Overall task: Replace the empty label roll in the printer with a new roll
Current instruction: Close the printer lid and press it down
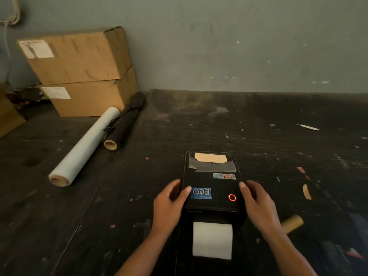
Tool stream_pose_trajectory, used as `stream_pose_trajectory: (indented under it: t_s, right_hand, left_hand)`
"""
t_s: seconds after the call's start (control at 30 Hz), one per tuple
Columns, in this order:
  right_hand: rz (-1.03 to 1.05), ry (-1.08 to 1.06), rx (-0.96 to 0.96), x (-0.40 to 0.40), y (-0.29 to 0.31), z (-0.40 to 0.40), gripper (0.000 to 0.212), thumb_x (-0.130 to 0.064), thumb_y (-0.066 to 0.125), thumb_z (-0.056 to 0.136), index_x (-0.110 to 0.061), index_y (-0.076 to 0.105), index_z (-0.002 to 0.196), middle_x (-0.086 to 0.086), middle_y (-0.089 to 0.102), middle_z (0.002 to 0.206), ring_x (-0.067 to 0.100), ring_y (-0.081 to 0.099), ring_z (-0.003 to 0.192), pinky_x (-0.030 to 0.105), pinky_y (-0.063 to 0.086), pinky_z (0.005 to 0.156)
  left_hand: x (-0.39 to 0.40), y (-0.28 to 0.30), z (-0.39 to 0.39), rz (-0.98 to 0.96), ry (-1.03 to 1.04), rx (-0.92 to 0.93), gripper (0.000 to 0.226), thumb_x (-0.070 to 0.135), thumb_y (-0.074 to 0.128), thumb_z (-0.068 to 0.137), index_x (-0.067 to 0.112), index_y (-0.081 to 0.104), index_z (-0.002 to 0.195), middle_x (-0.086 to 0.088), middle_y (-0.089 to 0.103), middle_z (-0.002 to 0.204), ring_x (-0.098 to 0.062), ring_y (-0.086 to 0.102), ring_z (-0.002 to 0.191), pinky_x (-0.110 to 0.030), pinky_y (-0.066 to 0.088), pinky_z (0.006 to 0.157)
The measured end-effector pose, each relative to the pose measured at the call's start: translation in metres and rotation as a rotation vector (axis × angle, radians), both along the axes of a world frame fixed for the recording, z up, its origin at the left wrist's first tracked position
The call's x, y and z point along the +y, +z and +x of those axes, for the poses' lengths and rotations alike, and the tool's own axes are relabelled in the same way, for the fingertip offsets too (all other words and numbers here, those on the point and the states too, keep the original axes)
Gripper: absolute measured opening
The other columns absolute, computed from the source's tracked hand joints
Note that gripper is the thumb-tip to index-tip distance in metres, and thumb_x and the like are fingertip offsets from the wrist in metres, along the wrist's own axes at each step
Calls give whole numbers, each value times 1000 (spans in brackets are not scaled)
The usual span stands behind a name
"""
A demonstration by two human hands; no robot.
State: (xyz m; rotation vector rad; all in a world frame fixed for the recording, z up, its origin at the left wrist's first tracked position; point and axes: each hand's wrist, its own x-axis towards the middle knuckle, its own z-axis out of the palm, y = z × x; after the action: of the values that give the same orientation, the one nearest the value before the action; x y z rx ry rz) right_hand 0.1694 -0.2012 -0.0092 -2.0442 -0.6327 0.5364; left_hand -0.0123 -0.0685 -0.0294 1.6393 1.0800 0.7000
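A black label printer (pixel 214 188) sits on the dark table near me, its lid down and a red ring light glowing on top. A white strip of label paper (pixel 212 240) hangs out of its front slot. My left hand (pixel 169 204) grips the lid's left edge, thumb on top by the blue sticker. On the opposite edge my right hand (pixel 256 202) rests the same way, thumb near the red ring. A bare brown cardboard core (pixel 292 223) lies on the table just right of the printer, partly hidden behind my right wrist.
A clear stretch-film roll (pixel 83 148) and a black film roll (pixel 125 122) lie at left. Two stacked cardboard boxes (pixel 83 72) stand against the wall. A white pen-like object (pixel 308 127) and scraps of paper (pixel 306 192) lie at right on the table (pixel 199 124).
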Motion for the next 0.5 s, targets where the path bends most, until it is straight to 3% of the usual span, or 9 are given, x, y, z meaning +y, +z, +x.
stream_pose_trajectory:
  t_s: [0.07, 0.13, 0.23, 0.33, 0.4, 0.5]
  right_hand:
    - [-9, 56, -27, 14, 10, 2, 58, -44, 45, 93, -19, 30, 144, 8, 47, 141, 21, 47, 126, 39, 45, 97]
    - [-12, 84, -29, 26, 15, -1, 61, -44, 43, 95, -21, 22, 148, 9, 38, 149, 25, 38, 135, 47, 39, 106]
    - [-17, 70, 15, 30, 11, -5, 62, -44, 40, 96, -24, 15, 149, 11, 39, 148, 27, 44, 131, 51, 42, 103]
    - [-19, 55, 58, 25, 4, -7, 61, -43, 38, 96, -28, 12, 149, 12, 44, 145, 26, 52, 123, 50, 46, 99]
    - [-8, 46, 75, 25, 2, -6, 60, -42, 38, 96, -29, 13, 149, 11, 46, 142, 23, 56, 118, 47, 48, 97]
    - [12, 34, 80, 25, 0, -6, 58, -41, 37, 97, -28, 15, 149, 10, 50, 138, 18, 62, 106, 44, 52, 91]
  left_hand:
    - [19, 9, 14, -88, -41, 84, 68, 60, 60, 80, 34, 39, 140, 7, 47, 142, -7, 44, 128, -30, 42, 100]
    - [31, 17, 32, -185, -63, 135, 82, 64, 55, 81, 33, 22, 148, 1, 35, 152, -19, 35, 136, -40, 35, 105]
    - [30, 12, 46, -224, -139, 118, 79, 63, 56, 82, 36, 20, 147, 6, 45, 144, -7, 48, 117, -26, 36, 86]
    - [27, 1, 44, -262, -121, 50, 66, 62, 59, 80, 41, 35, 138, 17, 57, 121, 8, 50, 89, -18, 40, 72]
    - [29, -3, 43, -282, -107, 32, 64, 64, 58, 79, 41, 40, 135, 20, 59, 111, 4, 54, 92, -22, 44, 73]
    - [32, -7, 45, -279, -106, 55, 66, 65, 58, 79, 40, 39, 137, 15, 59, 116, -5, 56, 104, -30, 47, 87]
